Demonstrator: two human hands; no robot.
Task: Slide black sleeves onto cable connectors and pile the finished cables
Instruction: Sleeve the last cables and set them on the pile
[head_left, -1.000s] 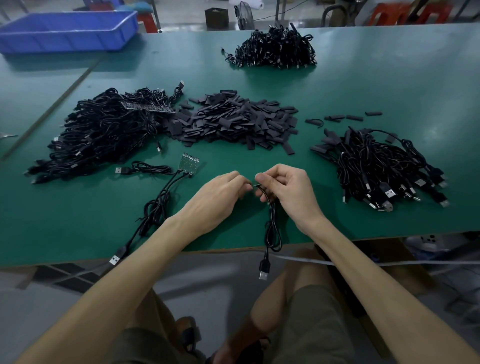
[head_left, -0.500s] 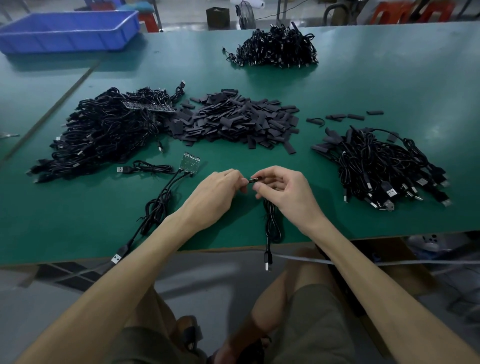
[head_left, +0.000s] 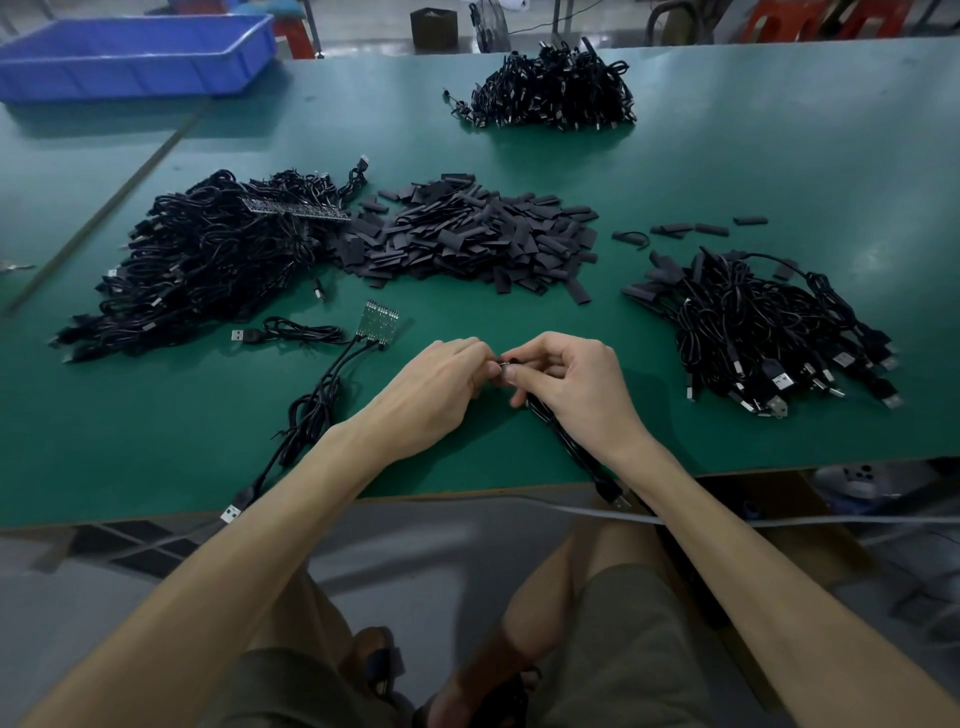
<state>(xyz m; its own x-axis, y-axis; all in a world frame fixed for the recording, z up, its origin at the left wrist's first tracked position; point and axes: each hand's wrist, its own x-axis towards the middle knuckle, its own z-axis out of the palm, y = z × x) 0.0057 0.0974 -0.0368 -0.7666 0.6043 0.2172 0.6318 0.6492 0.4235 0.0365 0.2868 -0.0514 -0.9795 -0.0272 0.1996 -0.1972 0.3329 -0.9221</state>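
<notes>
The left hand (head_left: 441, 389) and right hand (head_left: 566, 384) meet fingertip to fingertip, both pinching the small dark connector end of a thin black bundled cable (head_left: 566, 441). The cable trails beneath the right wrist to the green table's (head_left: 156, 441) near edge.

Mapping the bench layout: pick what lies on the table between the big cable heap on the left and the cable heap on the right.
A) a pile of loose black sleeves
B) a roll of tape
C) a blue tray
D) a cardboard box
A: the pile of loose black sleeves lies mid-table, with the left cable heap on one side and the right cable heap on the other.
</notes>
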